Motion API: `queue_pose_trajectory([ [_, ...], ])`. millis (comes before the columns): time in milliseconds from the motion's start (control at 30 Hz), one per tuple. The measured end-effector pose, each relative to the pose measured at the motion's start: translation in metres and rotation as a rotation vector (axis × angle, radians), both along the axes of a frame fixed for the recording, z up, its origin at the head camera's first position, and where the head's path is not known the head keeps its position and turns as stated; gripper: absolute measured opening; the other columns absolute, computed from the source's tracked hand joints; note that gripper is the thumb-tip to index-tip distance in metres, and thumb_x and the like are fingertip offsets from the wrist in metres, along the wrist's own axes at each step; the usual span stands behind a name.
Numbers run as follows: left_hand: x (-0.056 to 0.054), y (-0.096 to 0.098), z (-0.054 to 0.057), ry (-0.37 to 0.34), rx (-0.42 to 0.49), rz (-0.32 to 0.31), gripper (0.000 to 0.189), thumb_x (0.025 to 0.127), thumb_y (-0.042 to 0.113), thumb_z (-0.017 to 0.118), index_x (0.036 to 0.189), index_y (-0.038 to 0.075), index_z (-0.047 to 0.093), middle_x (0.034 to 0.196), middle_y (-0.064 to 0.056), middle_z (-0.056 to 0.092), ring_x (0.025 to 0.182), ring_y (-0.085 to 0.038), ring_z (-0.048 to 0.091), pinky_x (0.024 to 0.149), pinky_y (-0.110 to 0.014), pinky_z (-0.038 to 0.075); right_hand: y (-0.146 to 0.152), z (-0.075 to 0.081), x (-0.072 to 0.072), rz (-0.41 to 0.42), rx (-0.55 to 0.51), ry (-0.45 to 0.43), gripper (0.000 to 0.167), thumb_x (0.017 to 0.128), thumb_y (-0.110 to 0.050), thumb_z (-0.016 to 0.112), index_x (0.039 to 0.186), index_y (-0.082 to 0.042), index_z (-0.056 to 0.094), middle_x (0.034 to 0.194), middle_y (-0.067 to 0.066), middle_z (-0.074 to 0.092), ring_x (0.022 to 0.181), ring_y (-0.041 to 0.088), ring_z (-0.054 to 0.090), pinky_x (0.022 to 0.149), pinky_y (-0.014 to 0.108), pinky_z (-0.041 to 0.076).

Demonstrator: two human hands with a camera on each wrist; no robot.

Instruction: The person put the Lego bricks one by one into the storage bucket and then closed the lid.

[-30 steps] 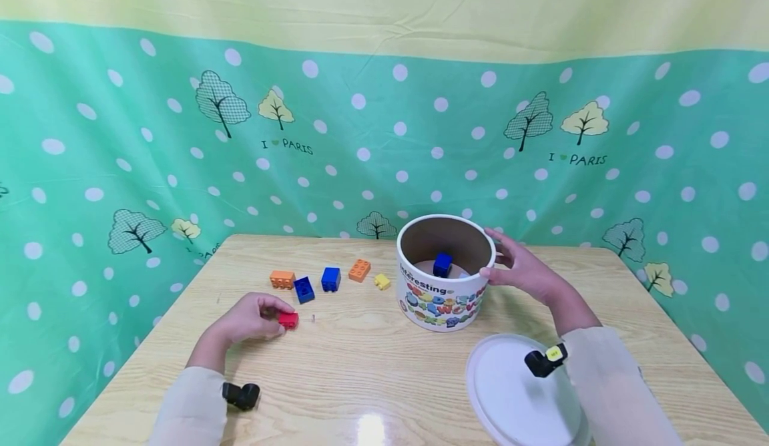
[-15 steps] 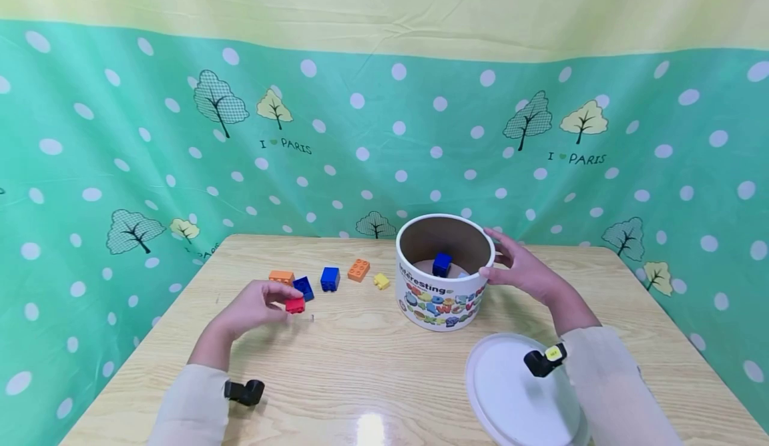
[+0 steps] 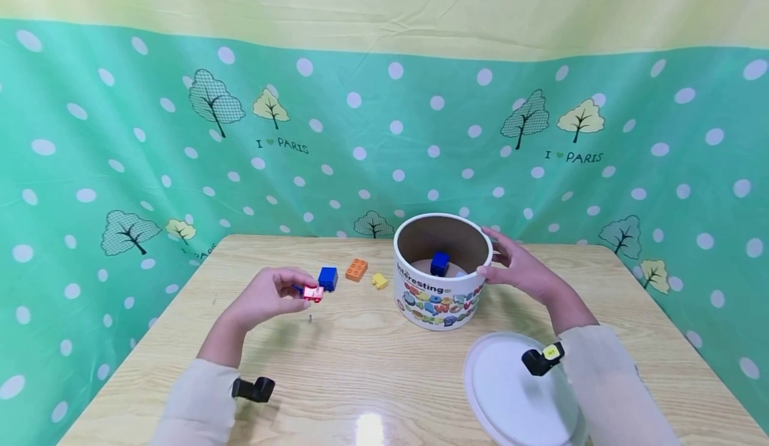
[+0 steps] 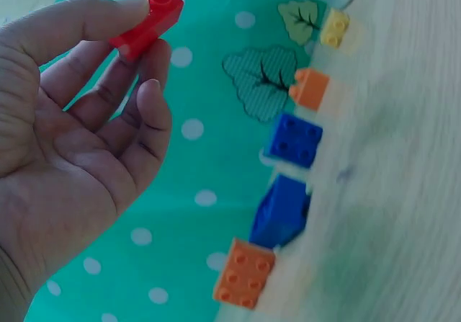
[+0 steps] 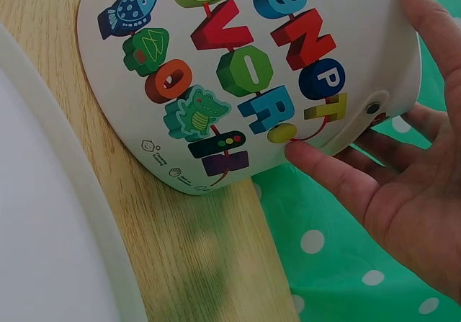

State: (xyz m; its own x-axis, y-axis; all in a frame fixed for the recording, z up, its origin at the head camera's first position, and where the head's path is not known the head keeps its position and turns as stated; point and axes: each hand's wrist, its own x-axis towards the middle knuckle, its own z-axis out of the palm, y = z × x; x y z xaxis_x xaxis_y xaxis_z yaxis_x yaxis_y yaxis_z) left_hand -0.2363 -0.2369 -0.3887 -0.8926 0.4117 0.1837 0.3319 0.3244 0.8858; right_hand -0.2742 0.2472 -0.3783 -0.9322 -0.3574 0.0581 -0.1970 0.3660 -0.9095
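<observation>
My left hand [image 3: 267,297] holds a red toy brick [image 4: 150,23] above the table, pinched between thumb and fingertips. A white printed bucket [image 3: 437,304] stands upright with its top uncovered, and inside it lies a blue brick [image 3: 440,264]. On the bucket's right side my right hand [image 3: 521,272] grips near the rim; the right wrist view has the thumb against the printed wall [image 5: 238,70] beside the handle strap [image 5: 364,120]. Bricks lie in a row behind my left hand: two orange bricks [image 4: 245,273], two blue ones [image 4: 281,210] and a small yellow one [image 3: 379,280].
A round white lid [image 3: 523,389] lies on the wooden table [image 3: 360,366], partly under my right forearm. Behind the table's far edge hangs a green dotted curtain [image 3: 336,132]. A tiny object [image 3: 310,318] sits on the table near my left hand.
My left hand has lifted the red brick off the table and carried it right and away, now covering some bricks in the head view. The right hand stays on the bucket.
</observation>
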Motion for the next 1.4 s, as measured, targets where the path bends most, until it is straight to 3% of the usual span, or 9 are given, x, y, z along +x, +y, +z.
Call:
queue_pose_trajectory([
  [200, -0.003, 0.016, 0.011, 0.044, 0.036, -0.027, 0.031, 0.078, 0.001, 0.079, 0.108, -0.002, 0.07, 0.104, -0.018, 0.067, 0.078, -0.022, 0.061, 0.067, -0.024, 0.054, 0.0, 0.001, 0.001, 0.0, 0.007, -0.003, 0.095, 0.087, -0.029, 0.076, 0.158, -0.02, 0.013, 0.154, 0.022, 0.027, 0.137, 0.046, 0.03, 0.094, 0.051, 0.05],
  [467, -0.013, 0.04, 0.024, 0.051, 0.047, -0.059, 0.033, 0.079, 0.002, 0.079, 0.11, -0.003, 0.07, 0.105, -0.017, 0.067, 0.083, -0.025, 0.064, 0.067, -0.026, 0.055, 0.0, 0.001, 0.001, -0.007, 0.014, -0.002, 0.094, 0.087, -0.03, 0.075, 0.158, -0.022, 0.013, 0.156, 0.02, 0.025, 0.138, 0.046, 0.028, 0.093, 0.052, 0.05],
  [633, -0.017, 0.053, 0.033, 0.019, 0.079, -0.101, 0.035, 0.079, -0.001, 0.077, 0.112, -0.006, 0.068, 0.109, -0.02, 0.065, 0.082, -0.025, 0.067, 0.069, -0.032, 0.058, 0.001, 0.001, 0.001, -0.004, 0.016, -0.002, 0.094, 0.087, -0.03, 0.075, 0.158, -0.021, 0.013, 0.155, 0.021, 0.025, 0.138, 0.046, 0.028, 0.093, 0.051, 0.05],
  [833, -0.022, 0.071, 0.044, -0.004, 0.137, -0.146, 0.035, 0.08, -0.003, 0.075, 0.113, -0.007, 0.066, 0.11, -0.02, 0.064, 0.091, -0.038, 0.068, 0.073, -0.036, 0.059, 0.0, 0.001, 0.001, 0.006, 0.009, 0.004, 0.093, 0.088, -0.028, 0.074, 0.158, -0.021, 0.012, 0.156, 0.022, 0.024, 0.138, 0.047, 0.027, 0.092, 0.051, 0.051],
  [967, -0.028, 0.084, 0.052, -0.012, 0.163, -0.141, 0.033, 0.08, -0.004, 0.075, 0.112, -0.003, 0.068, 0.108, -0.018, 0.065, 0.093, -0.043, 0.067, 0.076, -0.042, 0.059, 0.0, 0.001, 0.002, 0.0, 0.008, 0.003, 0.093, 0.088, -0.028, 0.074, 0.158, -0.021, 0.012, 0.155, 0.022, 0.024, 0.138, 0.046, 0.028, 0.092, 0.05, 0.051],
  [1167, -0.037, 0.104, 0.062, -0.021, 0.141, -0.103, 0.031, 0.08, -0.001, 0.077, 0.11, -0.001, 0.069, 0.107, -0.016, 0.067, 0.092, -0.03, 0.07, 0.077, -0.039, 0.059, -0.001, 0.001, 0.002, 0.002, 0.002, 0.005, 0.093, 0.089, -0.028, 0.074, 0.158, -0.021, 0.012, 0.156, 0.021, 0.023, 0.139, 0.047, 0.027, 0.092, 0.05, 0.051],
  [1400, -0.044, 0.122, 0.076, 0.013, 0.103, -0.101, 0.032, 0.078, -0.002, 0.079, 0.108, -0.001, 0.071, 0.105, -0.015, 0.066, 0.089, -0.029, 0.069, 0.077, -0.038, 0.059, -0.001, 0.0, 0.002, -0.005, 0.005, 0.006, 0.093, 0.088, -0.029, 0.074, 0.158, -0.023, 0.013, 0.155, 0.021, 0.026, 0.138, 0.046, 0.028, 0.091, 0.05, 0.051],
])
